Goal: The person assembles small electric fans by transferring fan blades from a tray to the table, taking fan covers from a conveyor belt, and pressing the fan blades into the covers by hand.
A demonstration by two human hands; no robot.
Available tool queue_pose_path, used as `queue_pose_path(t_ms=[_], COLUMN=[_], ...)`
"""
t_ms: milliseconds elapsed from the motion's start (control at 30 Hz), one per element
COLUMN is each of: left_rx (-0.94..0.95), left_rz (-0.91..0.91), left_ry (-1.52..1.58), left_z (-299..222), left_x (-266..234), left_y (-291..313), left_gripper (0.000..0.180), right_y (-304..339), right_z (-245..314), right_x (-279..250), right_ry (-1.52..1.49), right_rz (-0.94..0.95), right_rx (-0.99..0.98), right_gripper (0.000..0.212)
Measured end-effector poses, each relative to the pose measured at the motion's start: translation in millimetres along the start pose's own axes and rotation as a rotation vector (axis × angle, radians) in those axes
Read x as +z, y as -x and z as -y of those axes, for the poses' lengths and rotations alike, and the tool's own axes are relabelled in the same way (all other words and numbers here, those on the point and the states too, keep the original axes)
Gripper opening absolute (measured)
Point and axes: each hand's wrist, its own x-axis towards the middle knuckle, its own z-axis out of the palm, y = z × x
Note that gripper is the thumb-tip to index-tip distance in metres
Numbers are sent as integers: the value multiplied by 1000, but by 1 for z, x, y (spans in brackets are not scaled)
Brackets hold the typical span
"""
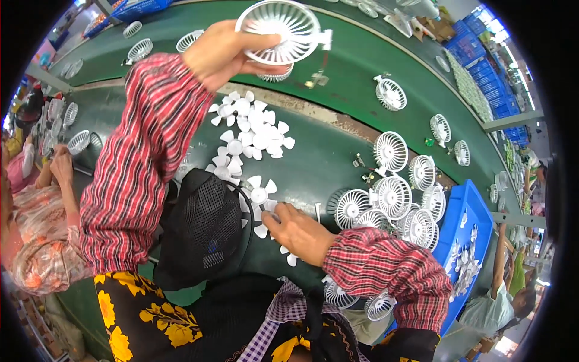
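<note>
My left hand (220, 51) is raised over the green belt at the far side. It grips a round white fan housing (286, 21) with a ribbed grille, thumb inside the ring; a thin wire with a small part dangles from it. My right hand (300, 235) is low over the dark worktable, fingers curled together, with the fingertips on a white fan blade (260, 228). Another white fan blade (259, 194) lies just beyond. A loose pile of white fan blades (253, 130) spreads farther back. Several white fan housings (395, 196) are heaped right of my right hand.
A green conveyor belt (356, 72) carries scattered fan housings across the far side. At the right stands a blue bin (461, 208) with small pale parts. A black mesh cap (208, 223) blocks part of the table in front of me. Co-workers sit left and right.
</note>
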Motion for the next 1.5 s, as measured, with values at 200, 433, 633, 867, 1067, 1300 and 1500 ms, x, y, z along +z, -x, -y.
queue_pose_path(t_ms=[200,433,633,867,1067,1300,1500], left_rx=[65,-20,-24,83,224,355,318], left_rz=[-77,91,216,162,-65,-33,28], left_ry=[40,126,223,107,-76,-234,-269], left_z=[0,27,29,29,38,35,17], left_x=[-17,-1,31,48,61,61,63], left_y=[22,36,50,59,55,47,50], left_gripper=[34,48,50,45,34,36,31], right_y=[-10,-6,-33,-39,-43,-28,-34], right_z=[-1,-30,-32,-29,-32,-49,-51], right_x=[-9,-138,-156,-145,-137,-167,-174], right_ry=[-46,47,225,402,491,29,-742], right_rz=[-61,-642,-815,-809,-854,-939,-663], right_rx=[42,105,28,-17,-25,-2,80], right_gripper=[37,35,35,32,34,52,44])
